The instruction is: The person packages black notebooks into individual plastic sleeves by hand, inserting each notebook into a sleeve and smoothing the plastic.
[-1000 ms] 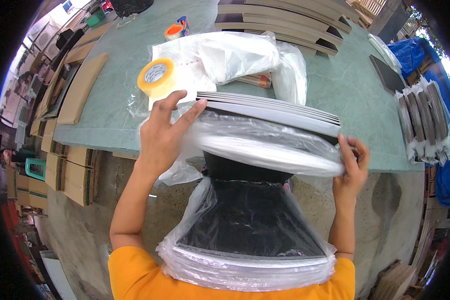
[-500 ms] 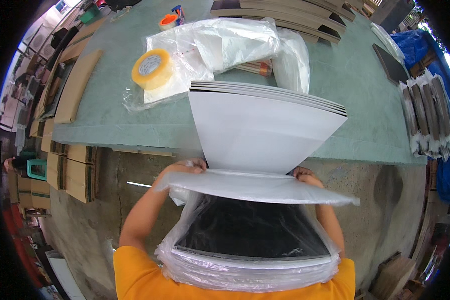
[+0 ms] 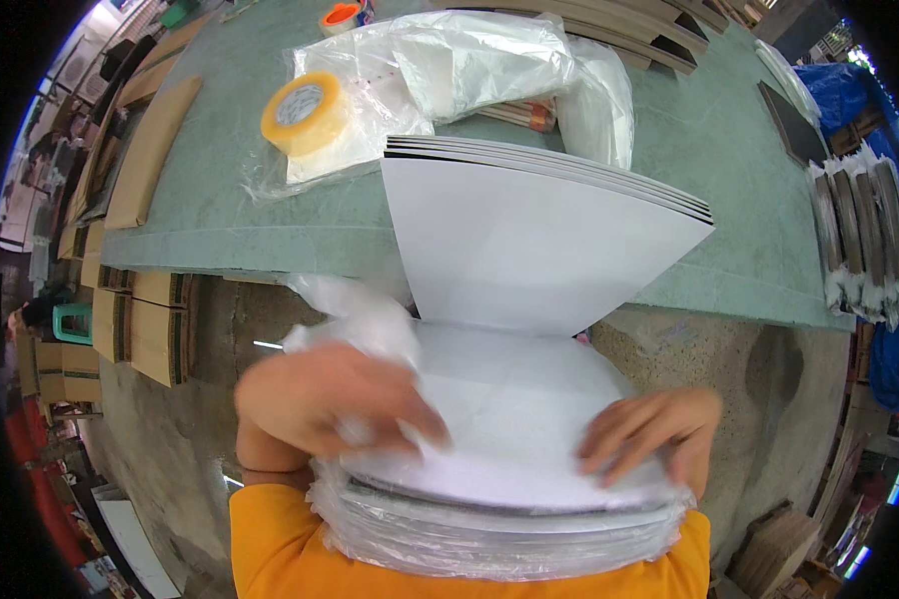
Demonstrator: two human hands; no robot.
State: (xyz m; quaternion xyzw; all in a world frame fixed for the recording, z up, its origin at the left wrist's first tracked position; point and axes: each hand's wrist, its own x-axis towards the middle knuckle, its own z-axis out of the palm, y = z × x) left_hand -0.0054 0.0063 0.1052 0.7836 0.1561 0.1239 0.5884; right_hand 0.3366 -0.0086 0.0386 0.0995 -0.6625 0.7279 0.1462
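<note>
In front of my body lies a pile of flat panels in clear plastic wrap (image 3: 509, 554). A white panel (image 3: 514, 429) rests on top of it, largely covering the dark surface below. My right hand (image 3: 654, 434) lies on that white panel near its right edge, with fingers stretched out and slightly apart. Over its left side is my left hand (image 3: 335, 399), smeared by motion, so its grip does not show. Crumpled clear plastic (image 3: 355, 314) bunches just beyond the left hand. A stack of white boards (image 3: 539, 240) leans upright beyond the panel, against the table edge.
On the green table (image 3: 200, 220) are a yellow tape roll (image 3: 310, 112), plastic bags (image 3: 479, 70) and an orange tape roll (image 3: 342, 18). Wrapped panels (image 3: 864, 235) stand at the right. Brown boards (image 3: 589, 35) lie at the back, cardboard cartons (image 3: 155, 329) at the left.
Both hands have moved from the base of the white boards toward my body. The plastic-wrapped white panel, tilted up before, now lies flat over the dark surface.
</note>
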